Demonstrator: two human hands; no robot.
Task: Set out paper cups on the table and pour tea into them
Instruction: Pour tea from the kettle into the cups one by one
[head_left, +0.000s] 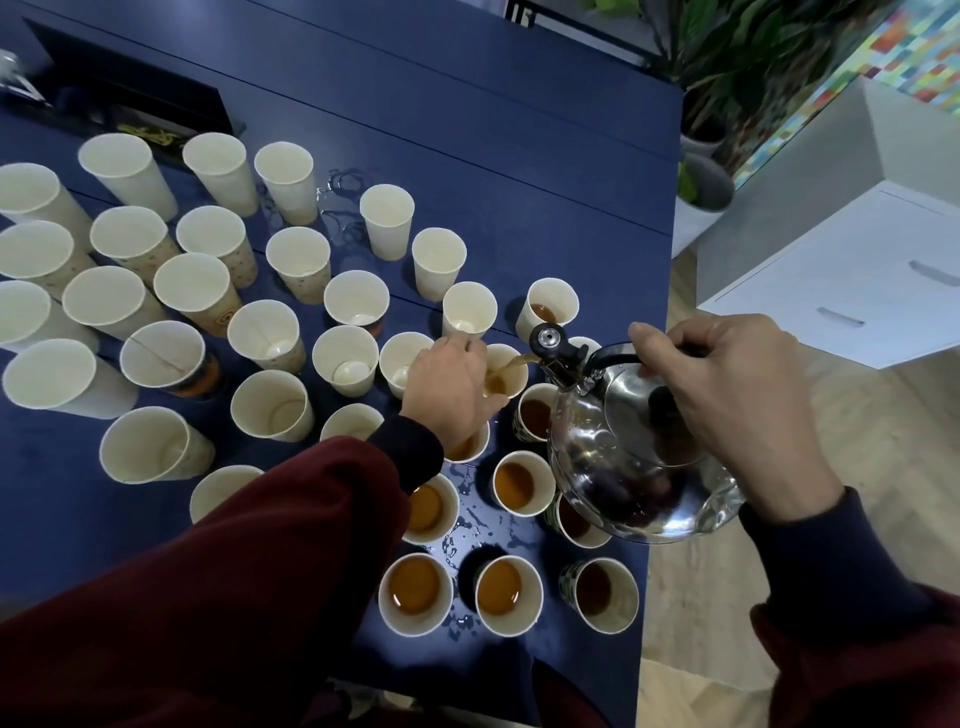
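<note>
Empty cups (266, 336) sit left of L hand (448, 388). L hand curls round the cup being filled (514, 385), just to its R; tea (519, 360) falls in from tilted kettle (623, 462). R hand (727, 410) grips kettle handle (615, 352) from above. Filled cups (514, 489) lie between hands & person.

Likely office lounge: long blue table (467, 130); white drawer cabinet (831, 275) beside table; potted plants (722, 73), colourful mosaic wall (914, 52) beyond table.
</note>
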